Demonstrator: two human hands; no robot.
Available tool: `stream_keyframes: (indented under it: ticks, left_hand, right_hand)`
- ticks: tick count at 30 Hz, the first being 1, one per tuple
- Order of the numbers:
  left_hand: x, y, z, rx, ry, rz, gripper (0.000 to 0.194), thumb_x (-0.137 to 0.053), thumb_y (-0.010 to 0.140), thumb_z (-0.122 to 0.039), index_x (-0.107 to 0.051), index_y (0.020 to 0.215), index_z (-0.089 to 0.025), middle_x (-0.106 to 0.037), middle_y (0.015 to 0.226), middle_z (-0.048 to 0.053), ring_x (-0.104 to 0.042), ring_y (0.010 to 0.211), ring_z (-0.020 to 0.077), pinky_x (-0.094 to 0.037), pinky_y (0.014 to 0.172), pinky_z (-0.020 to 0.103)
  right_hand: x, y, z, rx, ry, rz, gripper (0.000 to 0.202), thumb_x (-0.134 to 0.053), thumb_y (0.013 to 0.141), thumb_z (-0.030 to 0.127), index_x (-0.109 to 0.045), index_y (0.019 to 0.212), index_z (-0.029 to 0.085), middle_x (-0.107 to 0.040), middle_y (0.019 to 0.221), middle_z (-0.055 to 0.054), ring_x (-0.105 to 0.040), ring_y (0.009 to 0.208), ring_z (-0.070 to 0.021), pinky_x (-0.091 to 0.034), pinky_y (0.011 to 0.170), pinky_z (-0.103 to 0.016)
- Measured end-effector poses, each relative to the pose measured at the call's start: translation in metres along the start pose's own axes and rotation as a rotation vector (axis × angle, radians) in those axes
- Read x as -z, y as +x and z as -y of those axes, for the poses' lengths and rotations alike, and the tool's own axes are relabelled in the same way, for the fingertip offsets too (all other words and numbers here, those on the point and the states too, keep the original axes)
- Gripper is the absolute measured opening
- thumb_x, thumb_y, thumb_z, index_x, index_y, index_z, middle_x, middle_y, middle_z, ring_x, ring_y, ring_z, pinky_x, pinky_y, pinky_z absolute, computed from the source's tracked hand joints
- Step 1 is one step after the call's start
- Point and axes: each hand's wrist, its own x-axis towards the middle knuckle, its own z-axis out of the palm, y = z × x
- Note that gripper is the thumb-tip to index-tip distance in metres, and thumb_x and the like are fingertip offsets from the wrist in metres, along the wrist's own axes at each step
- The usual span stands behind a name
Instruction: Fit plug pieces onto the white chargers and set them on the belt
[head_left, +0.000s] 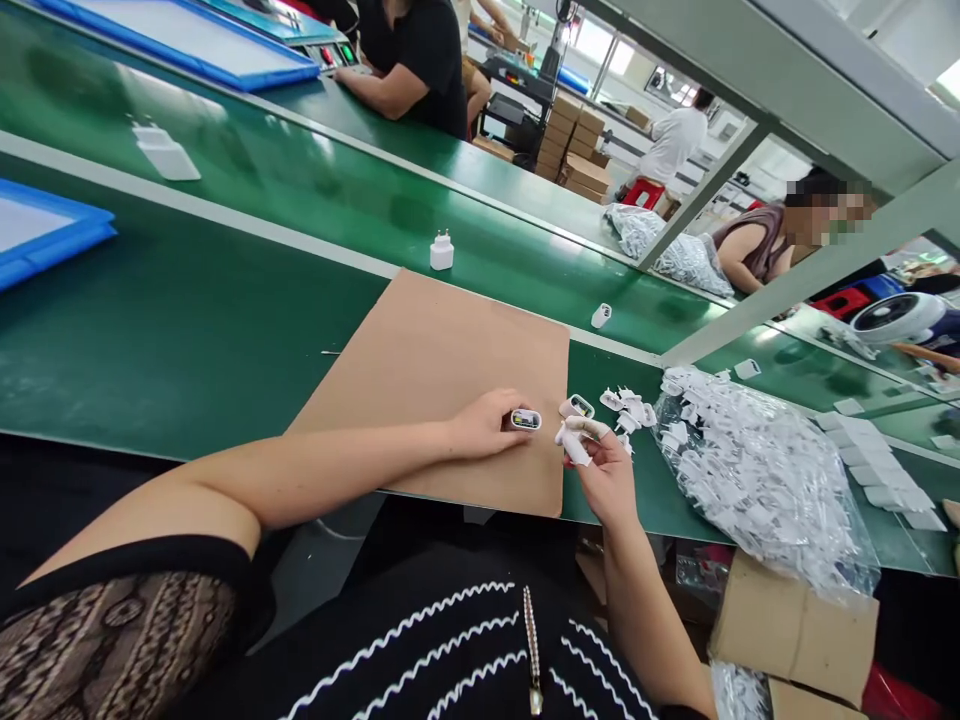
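Observation:
My left hand [491,422] is closed round a white charger housing [526,420], its open end turned to the right and some of the parts inside showing. To the right, my right hand [604,465] has white covers on its thumb and fingertip, which pinch a small white plastic piece [561,434], partly hidden by the fingers. Just beyond those fingers lies another open charger housing [577,406]. Several loose white plug caps [630,410] with pins are scattered to the right of it. Under my left hand is a brown cardboard sheet [465,350].
A clear bag of white plug parts [765,480] lies at right, beside a row of white pieces [885,470]. Chargers [442,252] stand along the green conveyor [300,180]. A blue tray [60,230] is at left. Co-workers sit beyond; a metal post [750,310] rises at right.

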Motion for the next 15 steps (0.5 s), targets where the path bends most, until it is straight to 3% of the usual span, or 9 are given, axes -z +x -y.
stream_keyframes:
  ticks: [4, 7, 10, 12, 15]
  left_hand:
    - [0.000, 0.000, 0.000, 0.043, -0.077, -0.021, 0.032, -0.081, 0.079, -0.032, -0.068, 0.105, -0.019, -0.069, 0.104, 0.007, -0.065, 0.093, 0.0227, -0.052, 0.083, 0.034]
    - [0.001, 0.000, 0.002, 0.078, -0.148, -0.025, 0.030, -0.080, 0.078, -0.030, -0.069, 0.103, -0.019, -0.070, 0.102, 0.006, -0.066, 0.090, 0.0210, -0.052, 0.080, 0.032]
    - [0.003, 0.000, 0.004, 0.106, -0.204, -0.018, 0.022, -0.078, 0.077, -0.028, -0.070, 0.094, -0.018, -0.069, 0.094, 0.004, -0.065, 0.085, 0.0195, -0.051, 0.077, 0.031]
    - [0.004, 0.001, 0.005, 0.122, -0.226, -0.018, 0.021, -0.080, 0.074, -0.028, -0.069, 0.090, -0.018, -0.067, 0.090, 0.003, -0.063, 0.082, 0.0191, -0.050, 0.075, 0.030]
    - [0.004, 0.002, 0.005, 0.104, -0.215, -0.033, 0.019, -0.080, 0.074, -0.029, -0.068, 0.083, -0.019, -0.064, 0.085, 0.001, -0.061, 0.080, 0.0183, -0.047, 0.073, 0.030]
  right_hand:
    - [-0.008, 0.008, 0.002, 0.028, -0.055, 0.090, 0.042, -0.079, 0.082, 0.039, -0.070, 0.120, 0.024, -0.074, 0.100, -0.006, -0.067, 0.077, -0.0184, -0.060, 0.069, -0.035]
    - [-0.016, 0.018, 0.009, 0.216, -0.387, 0.047, 0.028, -0.073, 0.088, 0.037, -0.075, 0.114, 0.025, -0.069, 0.095, -0.005, -0.062, 0.074, -0.0176, -0.057, 0.070, -0.035]
    - [-0.024, 0.027, 0.014, 0.441, -0.645, 0.034, 0.016, -0.070, 0.093, 0.034, -0.078, 0.104, 0.025, -0.066, 0.102, -0.008, -0.063, 0.091, -0.0224, -0.055, 0.078, -0.037]
    - [-0.029, 0.033, 0.013, 0.532, -0.741, 0.074, 0.013, -0.066, 0.095, 0.027, -0.077, 0.103, 0.025, -0.067, 0.102, -0.008, -0.062, 0.098, -0.0247, -0.053, 0.082, -0.039]
    - [-0.034, 0.038, 0.007, 0.601, -0.900, 0.115, 0.016, -0.063, 0.094, 0.015, -0.075, 0.100, 0.023, -0.066, 0.089, -0.006, -0.058, 0.088, -0.0246, -0.049, 0.079, -0.038]
